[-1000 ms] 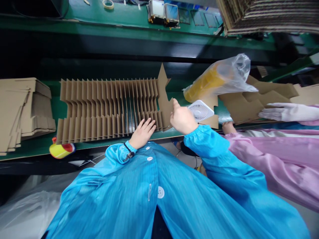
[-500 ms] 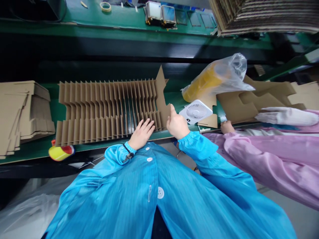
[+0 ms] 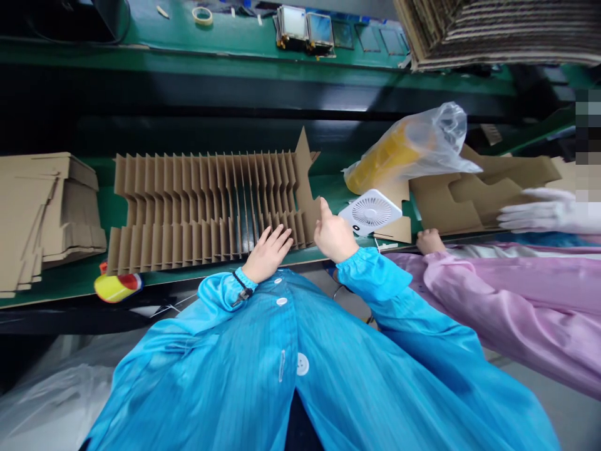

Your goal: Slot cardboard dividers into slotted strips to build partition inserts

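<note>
A long cardboard divider grid [image 3: 183, 207] stands on the green bench in front of me, its many thin upright panels set side by side with notched tops. My left hand [image 3: 268, 254] lies at its front right part, fingers spread over the panel edges. At the right end, my right hand [image 3: 335, 235] is against the tall end panel [image 3: 307, 194]. Its index finger points forward along that panel's edge; the other fingers are curled, and their tips are hidden. A small white fan [image 3: 370, 212] lies just right of this hand.
Flat cardboard pieces [image 3: 28, 213] are stacked at left, near a yellow and red object [image 3: 117, 287]. Behind the fan lies a bagged yellow roll [image 3: 399, 150]. At right, a co-worker's bare hand [image 3: 429, 240] and gloved hand [image 3: 539, 210] are near more cardboard [image 3: 446, 203]. A tape roll [image 3: 202, 16] sits on the shelf.
The co-worker's gloved hand has shifted right, away from the cardboard beneath it. My hands stay in place on the divider grid; the view has shifted slightly.
</note>
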### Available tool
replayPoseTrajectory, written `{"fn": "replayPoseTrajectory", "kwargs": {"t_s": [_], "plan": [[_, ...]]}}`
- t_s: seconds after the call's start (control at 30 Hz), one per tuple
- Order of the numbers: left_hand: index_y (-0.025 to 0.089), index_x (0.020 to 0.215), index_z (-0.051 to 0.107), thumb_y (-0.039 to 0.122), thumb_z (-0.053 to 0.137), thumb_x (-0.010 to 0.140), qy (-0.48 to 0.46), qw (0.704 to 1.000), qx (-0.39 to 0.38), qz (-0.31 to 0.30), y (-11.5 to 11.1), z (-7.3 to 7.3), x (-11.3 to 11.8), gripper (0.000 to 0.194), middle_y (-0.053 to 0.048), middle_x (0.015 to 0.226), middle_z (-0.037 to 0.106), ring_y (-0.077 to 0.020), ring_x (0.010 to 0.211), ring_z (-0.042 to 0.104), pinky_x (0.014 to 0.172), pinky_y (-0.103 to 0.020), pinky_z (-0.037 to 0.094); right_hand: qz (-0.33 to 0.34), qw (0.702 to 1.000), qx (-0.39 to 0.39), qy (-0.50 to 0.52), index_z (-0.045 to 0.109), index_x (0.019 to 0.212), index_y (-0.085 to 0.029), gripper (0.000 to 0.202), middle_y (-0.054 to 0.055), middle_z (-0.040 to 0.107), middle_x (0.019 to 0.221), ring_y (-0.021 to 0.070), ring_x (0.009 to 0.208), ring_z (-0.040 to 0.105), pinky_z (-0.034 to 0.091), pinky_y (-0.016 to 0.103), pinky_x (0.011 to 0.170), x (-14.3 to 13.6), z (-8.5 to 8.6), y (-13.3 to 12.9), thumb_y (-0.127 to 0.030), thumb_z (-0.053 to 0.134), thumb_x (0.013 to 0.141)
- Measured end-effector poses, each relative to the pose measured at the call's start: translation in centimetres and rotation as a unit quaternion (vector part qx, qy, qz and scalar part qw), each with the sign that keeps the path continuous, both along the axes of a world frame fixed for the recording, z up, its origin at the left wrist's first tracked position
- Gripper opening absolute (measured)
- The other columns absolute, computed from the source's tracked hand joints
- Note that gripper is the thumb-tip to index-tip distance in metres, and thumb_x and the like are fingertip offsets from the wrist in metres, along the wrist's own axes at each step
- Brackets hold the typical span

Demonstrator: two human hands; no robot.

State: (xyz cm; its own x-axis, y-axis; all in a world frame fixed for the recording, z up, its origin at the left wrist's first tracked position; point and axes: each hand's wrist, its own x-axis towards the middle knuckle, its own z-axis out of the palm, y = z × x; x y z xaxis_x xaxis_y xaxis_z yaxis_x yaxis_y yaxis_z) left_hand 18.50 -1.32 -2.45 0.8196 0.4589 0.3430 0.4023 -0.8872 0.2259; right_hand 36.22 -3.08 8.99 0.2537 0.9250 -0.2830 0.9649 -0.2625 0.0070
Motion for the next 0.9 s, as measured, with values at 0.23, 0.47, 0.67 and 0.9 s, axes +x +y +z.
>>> {"fn": "replayPoseTrajectory", "kwargs": {"t_s": [0.23, 0.47, 0.67, 0.9], "plan": [[0.011, 0.121, 0.059, 0.012, 0.043, 0.094, 0.0, 1.0, 0.0, 0.0, -0.1, 0.0, 0.0, 0.032, -0.015, 0.136, 0.053, -0.0305, 0.134, 0.041, 0.109, -0.055, 0.038, -0.001, 1.0, -0.024, -0.017, 0.014, 0.148, 0.004, 0.065, 0.022, 0.07, 0.097, 0.0273, 0.085, 0.068, 0.051, 0.035, 0.074, -0.1, -1.8, 0.0, -0.016, 0.032, 0.089], [0.009, 0.121, 0.059, 0.012, 0.046, 0.092, 0.001, 1.0, 0.029, -0.002, -0.3, -0.1, 0.1, 0.031, -0.016, 0.136, 0.053, -0.0326, 0.132, 0.043, 0.107, -0.054, 0.039, -0.01, 0.998, -0.063, -0.023, 0.019, 0.149, -0.001, 0.063, 0.021, 0.07, 0.101, 0.0262, 0.09, 0.068, 0.05, 0.034, 0.078, -0.3, -3.9, 0.3, -0.02, 0.033, 0.09], [0.011, 0.121, 0.059, 0.011, 0.045, 0.093, 0.005, 1.0, 0.017, -0.002, -0.2, -0.3, -0.2, 0.032, -0.015, 0.136, 0.053, -0.0305, 0.133, 0.043, 0.108, -0.053, 0.039, -0.002, 0.994, -0.1, -0.031, 0.034, 0.146, -0.01, 0.054, 0.019, 0.069, 0.107, 0.0261, 0.097, 0.067, 0.049, 0.034, 0.08, 0.1, -3.5, 1.1, -0.028, 0.028, 0.096], [0.011, 0.119, 0.059, 0.019, 0.049, 0.093, -0.039, 0.999, -0.004, 0.005, -0.4, 2.5, -0.2, 0.029, -0.015, 0.133, 0.056, -0.0286, 0.132, 0.044, 0.108, -0.05, 0.039, 0.036, 0.998, -0.041, -0.012, 0.038, 0.145, -0.012, 0.053, 0.016, 0.063, 0.12, 0.0263, 0.099, 0.064, 0.05, 0.034, 0.078, 0.7, -3.2, 0.9, -0.024, 0.032, 0.094]]}}
